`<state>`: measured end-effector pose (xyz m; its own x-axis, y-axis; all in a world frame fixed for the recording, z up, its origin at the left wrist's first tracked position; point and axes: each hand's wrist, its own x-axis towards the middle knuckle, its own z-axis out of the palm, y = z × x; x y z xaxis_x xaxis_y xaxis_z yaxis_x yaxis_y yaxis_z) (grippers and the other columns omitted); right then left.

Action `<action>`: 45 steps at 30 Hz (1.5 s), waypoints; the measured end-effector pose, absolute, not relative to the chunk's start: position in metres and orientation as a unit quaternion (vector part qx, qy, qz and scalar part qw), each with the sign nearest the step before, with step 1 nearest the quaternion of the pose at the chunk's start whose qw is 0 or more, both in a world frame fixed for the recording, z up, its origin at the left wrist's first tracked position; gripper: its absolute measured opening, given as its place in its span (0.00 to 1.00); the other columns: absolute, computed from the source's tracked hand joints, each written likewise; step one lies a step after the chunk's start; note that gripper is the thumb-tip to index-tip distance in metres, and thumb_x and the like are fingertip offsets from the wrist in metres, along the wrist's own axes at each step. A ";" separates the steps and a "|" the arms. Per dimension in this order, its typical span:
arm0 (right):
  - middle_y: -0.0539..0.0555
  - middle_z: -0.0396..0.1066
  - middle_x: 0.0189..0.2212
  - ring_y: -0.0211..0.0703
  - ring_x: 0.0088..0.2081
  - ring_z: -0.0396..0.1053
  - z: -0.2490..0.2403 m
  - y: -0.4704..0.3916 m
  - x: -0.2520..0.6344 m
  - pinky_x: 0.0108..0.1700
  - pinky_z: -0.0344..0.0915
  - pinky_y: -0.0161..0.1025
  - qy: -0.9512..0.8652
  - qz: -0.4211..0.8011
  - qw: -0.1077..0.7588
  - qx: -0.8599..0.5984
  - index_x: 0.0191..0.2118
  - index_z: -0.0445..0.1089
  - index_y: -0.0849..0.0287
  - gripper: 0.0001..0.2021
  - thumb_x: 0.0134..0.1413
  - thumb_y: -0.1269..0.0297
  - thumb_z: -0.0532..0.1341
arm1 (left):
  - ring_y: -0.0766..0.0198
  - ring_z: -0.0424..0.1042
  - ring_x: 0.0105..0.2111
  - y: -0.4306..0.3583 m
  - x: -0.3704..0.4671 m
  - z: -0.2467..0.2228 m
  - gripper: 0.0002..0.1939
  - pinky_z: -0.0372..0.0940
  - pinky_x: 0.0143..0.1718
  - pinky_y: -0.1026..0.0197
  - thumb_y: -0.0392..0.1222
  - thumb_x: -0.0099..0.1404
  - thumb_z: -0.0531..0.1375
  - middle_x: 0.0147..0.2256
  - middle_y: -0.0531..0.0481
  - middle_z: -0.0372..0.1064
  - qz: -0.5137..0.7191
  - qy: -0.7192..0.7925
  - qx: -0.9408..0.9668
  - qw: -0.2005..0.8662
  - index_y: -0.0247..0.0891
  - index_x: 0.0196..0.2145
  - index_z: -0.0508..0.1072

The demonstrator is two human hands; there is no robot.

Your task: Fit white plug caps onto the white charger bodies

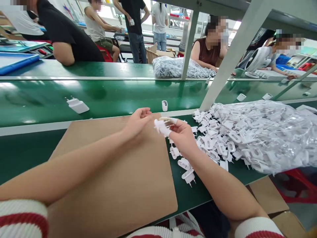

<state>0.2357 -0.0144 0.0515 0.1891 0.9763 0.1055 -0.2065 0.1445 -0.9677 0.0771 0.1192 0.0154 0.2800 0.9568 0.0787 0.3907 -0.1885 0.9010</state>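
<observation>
My right hand [184,135], with white covers on its fingertips, pinches a white two-pin plug piece [160,127] above the cardboard's right edge. Close by on the left, my left hand [138,123] hovers over the cardboard sheet [119,178], fingers loosely bent and apart, with nothing visible in them. Beside my right hand lies a heap of loose white plug pieces [210,140], spilling from a large clear plastic bag [274,132]. A few strays, such as one plug piece [188,177], rest on the green table nearer to me.
Beyond the cardboard runs a green conveyor belt [119,96] bearing a white charger with pins [78,105] and a small white charger body [164,105]. A slanted metal post [230,62] rises behind the heap. Across the belt are another full bag [170,67] and several people.
</observation>
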 end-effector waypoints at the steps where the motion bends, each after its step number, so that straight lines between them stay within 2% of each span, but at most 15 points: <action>1: 0.51 0.77 0.39 0.41 0.40 0.72 0.054 -0.014 0.237 0.45 0.71 0.41 -0.378 0.523 0.632 -0.430 0.42 0.81 0.54 0.18 0.41 0.63 0.76 | 0.51 0.72 0.54 0.133 0.087 0.016 0.32 0.68 0.56 0.51 0.48 0.63 0.63 0.59 0.38 0.69 0.343 0.509 0.698 0.369 0.34 0.62 0.67; 4: 0.50 0.79 0.39 0.38 0.39 0.73 0.061 -0.014 0.241 0.47 0.72 0.39 -0.290 0.611 0.625 -0.389 0.38 0.81 0.56 0.17 0.37 0.64 0.77 | 0.43 0.64 0.62 0.171 0.117 0.017 0.38 0.61 0.63 0.48 0.52 0.59 0.69 0.64 0.31 0.62 0.327 0.549 0.707 0.303 0.31 0.62 0.66; 7: 0.49 0.79 0.36 0.36 0.38 0.74 0.062 -0.015 0.244 0.46 0.73 0.36 -0.258 0.644 0.613 -0.378 0.36 0.80 0.57 0.16 0.35 0.67 0.78 | 0.37 0.61 0.64 0.194 0.142 0.012 0.44 0.58 0.64 0.46 0.54 0.51 0.75 0.62 0.27 0.62 0.297 0.576 0.714 0.266 0.29 0.59 0.68; 9: 0.48 0.78 0.34 0.34 0.35 0.73 0.061 -0.015 0.244 0.43 0.73 0.34 -0.243 0.644 0.616 -0.384 0.36 0.80 0.57 0.17 0.34 0.68 0.77 | 0.39 0.68 0.58 0.202 0.153 0.007 0.38 0.63 0.59 0.48 0.52 0.52 0.75 0.58 0.28 0.66 0.282 0.584 0.717 0.256 0.30 0.55 0.70; 12: 0.46 0.78 0.32 0.32 0.30 0.70 0.060 -0.014 0.244 0.37 0.71 0.33 -0.230 0.629 0.627 -0.398 0.37 0.81 0.55 0.19 0.31 0.69 0.76 | 0.45 0.74 0.51 0.206 0.159 0.002 0.22 0.67 0.54 0.50 0.45 0.63 0.67 0.52 0.33 0.73 0.277 0.580 0.724 0.250 0.33 0.52 0.73; 15: 0.47 0.78 0.34 0.33 0.32 0.71 0.061 -0.012 0.246 0.40 0.72 0.35 -0.248 0.604 0.642 -0.401 0.37 0.81 0.55 0.18 0.32 0.68 0.75 | 0.48 0.74 0.53 0.200 0.151 0.005 0.18 0.66 0.56 0.52 0.40 0.67 0.61 0.53 0.37 0.75 0.289 0.545 0.748 0.246 0.35 0.53 0.75; 19: 0.47 0.79 0.39 0.36 0.38 0.72 0.060 -0.006 0.251 0.44 0.71 0.37 -0.252 0.537 0.686 -0.421 0.38 0.80 0.54 0.18 0.35 0.66 0.74 | 0.50 0.71 0.57 0.164 0.114 0.014 0.26 0.63 0.62 0.54 0.43 0.67 0.61 0.58 0.44 0.73 0.302 0.473 0.790 0.248 0.39 0.62 0.72; 24: 0.49 0.79 0.42 0.41 0.44 0.73 0.055 -0.003 0.251 0.50 0.72 0.41 -0.318 0.466 0.685 -0.461 0.39 0.80 0.52 0.16 0.39 0.62 0.74 | 0.51 0.74 0.51 0.085 0.046 0.028 0.37 0.66 0.58 0.53 0.51 0.66 0.64 0.51 0.46 0.77 0.286 0.425 0.807 0.292 0.42 0.69 0.63; 28: 0.51 0.78 0.40 0.43 0.43 0.75 0.050 -0.015 0.239 0.51 0.73 0.45 -0.493 0.372 0.605 -0.503 0.44 0.80 0.51 0.13 0.52 0.57 0.72 | 0.47 0.71 0.56 0.029 0.012 0.025 0.37 0.63 0.61 0.48 0.51 0.66 0.65 0.50 0.47 0.78 0.244 0.413 0.807 0.345 0.48 0.70 0.63; 31: 0.52 0.77 0.44 0.43 0.45 0.75 0.046 -0.028 0.231 0.50 0.74 0.44 -0.626 0.278 0.520 -0.510 0.51 0.78 0.49 0.13 0.61 0.61 0.67 | 0.45 0.70 0.57 0.008 -0.001 0.010 0.44 0.60 0.63 0.46 0.55 0.63 0.69 0.55 0.46 0.75 0.252 0.417 0.791 0.370 0.50 0.72 0.58; 33: 0.54 0.76 0.43 0.44 0.44 0.75 0.043 -0.034 0.227 0.48 0.74 0.44 -0.700 0.200 0.468 -0.501 0.55 0.77 0.49 0.14 0.65 0.65 0.63 | 0.46 0.70 0.56 0.003 -0.006 0.000 0.40 0.62 0.61 0.47 0.58 0.61 0.70 0.56 0.45 0.73 0.275 0.411 0.787 0.369 0.47 0.67 0.66; 35: 0.55 0.74 0.42 0.45 0.44 0.74 0.040 -0.038 0.223 0.46 0.73 0.44 -0.759 0.141 0.417 -0.480 0.56 0.75 0.51 0.16 0.66 0.69 0.60 | 0.48 0.72 0.52 0.004 -0.008 -0.005 0.27 0.64 0.57 0.50 0.58 0.64 0.68 0.51 0.45 0.75 0.287 0.389 0.794 0.368 0.44 0.56 0.76; 37: 0.56 0.73 0.41 0.46 0.44 0.73 0.038 -0.039 0.220 0.43 0.73 0.44 -0.797 0.107 0.374 -0.461 0.57 0.74 0.53 0.17 0.66 0.72 0.58 | 0.51 0.73 0.48 0.007 -0.008 -0.005 0.18 0.65 0.54 0.52 0.57 0.68 0.65 0.45 0.46 0.77 0.291 0.365 0.802 0.373 0.42 0.46 0.79; 41: 0.56 0.70 0.38 0.49 0.43 0.70 0.035 -0.039 0.212 0.41 0.71 0.45 -0.832 0.067 0.322 -0.446 0.54 0.74 0.53 0.18 0.64 0.76 0.56 | 0.52 0.73 0.46 0.011 -0.006 -0.003 0.16 0.65 0.53 0.53 0.55 0.68 0.65 0.44 0.47 0.78 0.304 0.350 0.799 0.383 0.41 0.44 0.80; 45: 0.58 0.70 0.41 0.50 0.44 0.68 0.035 -0.039 0.206 0.44 0.69 0.47 -0.846 0.063 0.291 -0.443 0.51 0.73 0.53 0.18 0.63 0.79 0.55 | 0.53 0.73 0.45 0.011 -0.005 -0.004 0.15 0.64 0.53 0.53 0.54 0.67 0.64 0.43 0.48 0.78 0.312 0.348 0.797 0.382 0.42 0.44 0.81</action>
